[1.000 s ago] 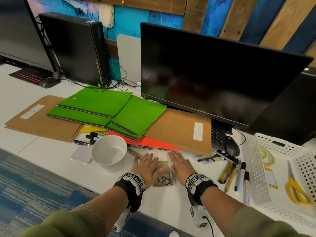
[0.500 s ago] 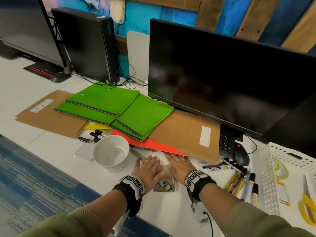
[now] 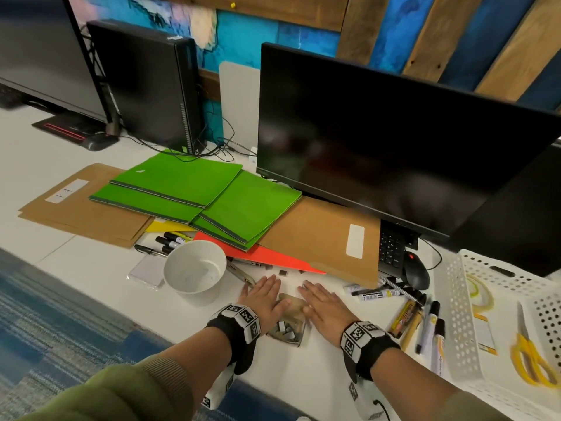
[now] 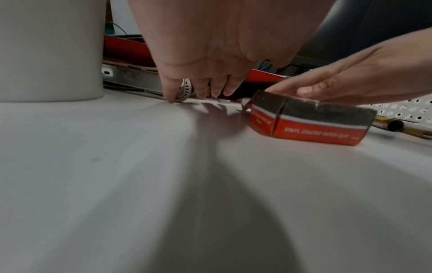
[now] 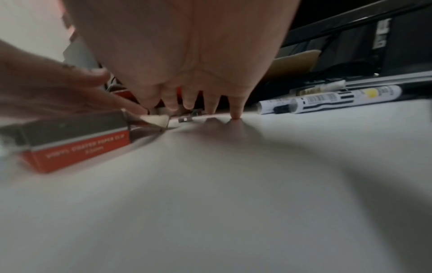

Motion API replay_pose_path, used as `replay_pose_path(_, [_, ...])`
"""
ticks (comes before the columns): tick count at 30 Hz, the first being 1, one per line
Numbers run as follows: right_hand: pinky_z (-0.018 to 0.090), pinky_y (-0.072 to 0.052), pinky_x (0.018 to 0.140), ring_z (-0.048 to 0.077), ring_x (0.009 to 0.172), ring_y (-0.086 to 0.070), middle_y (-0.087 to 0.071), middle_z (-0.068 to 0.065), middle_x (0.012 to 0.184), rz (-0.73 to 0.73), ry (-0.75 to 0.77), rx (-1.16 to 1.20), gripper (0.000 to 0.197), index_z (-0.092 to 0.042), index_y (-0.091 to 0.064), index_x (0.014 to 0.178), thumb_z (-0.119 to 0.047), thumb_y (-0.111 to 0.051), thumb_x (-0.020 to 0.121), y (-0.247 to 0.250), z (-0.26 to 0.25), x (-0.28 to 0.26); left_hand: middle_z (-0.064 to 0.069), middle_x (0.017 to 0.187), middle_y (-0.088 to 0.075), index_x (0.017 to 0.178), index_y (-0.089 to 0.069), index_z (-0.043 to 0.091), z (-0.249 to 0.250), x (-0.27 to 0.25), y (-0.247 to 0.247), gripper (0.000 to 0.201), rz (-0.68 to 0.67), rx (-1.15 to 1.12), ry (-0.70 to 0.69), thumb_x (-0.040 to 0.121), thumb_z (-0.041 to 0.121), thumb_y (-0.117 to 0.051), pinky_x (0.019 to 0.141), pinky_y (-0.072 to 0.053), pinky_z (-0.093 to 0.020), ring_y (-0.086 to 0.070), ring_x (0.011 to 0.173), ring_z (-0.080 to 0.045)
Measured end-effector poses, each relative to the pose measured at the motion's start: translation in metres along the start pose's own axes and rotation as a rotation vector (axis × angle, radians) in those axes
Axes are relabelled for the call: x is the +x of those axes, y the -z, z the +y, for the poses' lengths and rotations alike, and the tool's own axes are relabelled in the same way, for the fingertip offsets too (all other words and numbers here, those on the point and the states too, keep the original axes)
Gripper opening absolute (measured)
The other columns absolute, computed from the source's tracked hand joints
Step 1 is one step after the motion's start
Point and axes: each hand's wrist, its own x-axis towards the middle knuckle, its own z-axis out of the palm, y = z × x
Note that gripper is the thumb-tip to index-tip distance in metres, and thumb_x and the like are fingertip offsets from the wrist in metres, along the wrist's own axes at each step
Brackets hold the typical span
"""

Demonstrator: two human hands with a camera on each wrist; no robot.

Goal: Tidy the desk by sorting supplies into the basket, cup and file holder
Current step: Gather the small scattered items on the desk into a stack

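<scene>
Here, both hands lie flat on the white table [image 3: 303,378]. The left hand [image 3: 261,302] and right hand [image 3: 326,309] have straight fingers, grip released, one each side of the open paper clip box [image 3: 288,326], thumbs touching it. Small clips [image 3: 283,271] lie just past the fingertips. The white cup [image 3: 195,270] stands to the left, the white basket [image 3: 461,314] to the right. Farther back lie green folders [image 3: 194,189].

Desk count: two hands, left hand [image 3: 263,302] and right hand [image 3: 324,308]. One white cup [image 3: 195,270]. One white basket [image 3: 461,323], 3 o'clock. One paper-clip box [image 3: 288,326]. One pair of yellow scissors [image 3: 529,357]. One mouse [image 3: 416,270]. Green folders [image 3: 182,189], 11 o'clock: at least three. Two brown envelopes [image 3: 79,208]. Loose markers: number unclear.
</scene>
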Motion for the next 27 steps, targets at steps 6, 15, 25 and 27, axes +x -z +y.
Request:
replay_pose_path(6, [0.022,-0.009,0.115,0.012,0.146,-0.009,-0.013,-0.003,0.158,0.214,-0.073,0.255,0.050,-0.021,-0.015,0.149,-0.020,-0.031,0.101,0.030,-0.010,0.002,0.003,0.160,-0.002,0.152,-0.006,0.018,0.003,-0.002,0.010,0.061,0.044,0.013,0.009,0.099,0.048,-0.017,0.118,-0.012,-0.039,-0.009,0.147,-0.018])
replay_pose_path(15, [0.033,-0.020,0.118,0.018,0.144,-0.017,-0.023,0.000,0.154,0.308,-0.082,0.187,0.059,-0.021,-0.020,0.148,-0.005,-0.038,0.094,0.053,-0.005,0.020,-0.001,0.160,-0.008,0.151,-0.009,0.024,0.000,0.008,0.013,0.060,0.121,0.230,-0.053,0.098,0.052,-0.014,0.120,-0.003,-0.046,-0.004,0.148,-0.019])
replay_pose_path(25, [0.049,0.000,0.118,0.015,0.142,-0.015,-0.027,-0.008,0.148,0.333,-0.127,-0.113,0.070,-0.031,-0.015,0.147,-0.003,-0.038,0.087,0.056,0.001,0.019,-0.007,0.160,0.005,0.151,-0.007,0.024,0.007,0.026,0.017,0.062,0.024,0.199,-0.010,0.097,0.054,-0.012,0.120,0.003,-0.048,0.004,0.148,-0.020])
replay_pose_path(27, [0.050,0.002,0.118,0.015,0.142,-0.015,-0.027,-0.009,0.148,0.336,-0.132,-0.121,0.070,-0.030,-0.016,0.146,-0.002,-0.038,0.086,0.057,0.001,0.018,-0.006,0.160,0.006,0.151,-0.007,0.025,0.010,0.029,0.019,0.061,0.017,0.184,0.017,0.097,0.053,-0.014,0.120,0.004,-0.047,0.004,0.148,-0.020])
